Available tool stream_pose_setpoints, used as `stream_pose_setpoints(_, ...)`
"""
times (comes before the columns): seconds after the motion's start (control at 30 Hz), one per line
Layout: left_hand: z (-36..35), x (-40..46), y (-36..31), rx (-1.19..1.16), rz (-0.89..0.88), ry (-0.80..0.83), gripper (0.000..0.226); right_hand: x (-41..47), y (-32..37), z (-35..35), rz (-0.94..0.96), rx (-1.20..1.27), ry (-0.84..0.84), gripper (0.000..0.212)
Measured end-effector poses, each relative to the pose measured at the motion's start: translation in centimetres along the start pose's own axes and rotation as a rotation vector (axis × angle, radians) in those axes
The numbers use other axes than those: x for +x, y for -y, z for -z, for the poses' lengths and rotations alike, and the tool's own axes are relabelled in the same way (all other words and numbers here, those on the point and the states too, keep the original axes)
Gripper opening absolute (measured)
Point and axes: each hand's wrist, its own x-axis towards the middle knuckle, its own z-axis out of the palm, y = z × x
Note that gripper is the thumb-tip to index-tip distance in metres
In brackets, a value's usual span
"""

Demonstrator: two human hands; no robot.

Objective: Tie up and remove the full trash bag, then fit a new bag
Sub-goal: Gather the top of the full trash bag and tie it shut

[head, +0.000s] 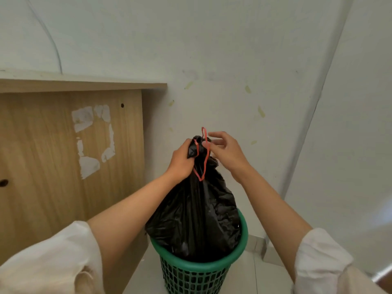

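Observation:
A full black trash bag (199, 215) stands in a green mesh bin (241, 247), its gathered neck pulled up above the rim. My left hand (180, 160) grips the bunched neck from the left. A red drawstring (201, 164) loops over the neck and hangs down its front. My right hand (227, 153) is at the top of the neck on the right, its thumb and a finger pinching the drawstring while the other fingers spread out.
A wooden cabinet side (70, 149) with torn sticker remains stands close on the left. White walls (254, 71) meet in a corner behind the bin. Pale floor tiles (250, 274) lie around its base.

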Motion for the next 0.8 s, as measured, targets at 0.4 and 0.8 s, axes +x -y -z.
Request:
stream_pose_setpoints(0.4, -3.4, 1.3, 1.6, -0.442, 0.325, -0.053, 0.026, -2.9, -11.5, -7.7, -0.043, -0.259, -0.049, 0.123)
stream_pose_setpoints(0.8, 0.6, -0.9, 3.2, -0.240, 0.194, 0.110, 0.038, -0.7, -13.4, -9.0, -0.032, -0.124, -0.105, 0.013)
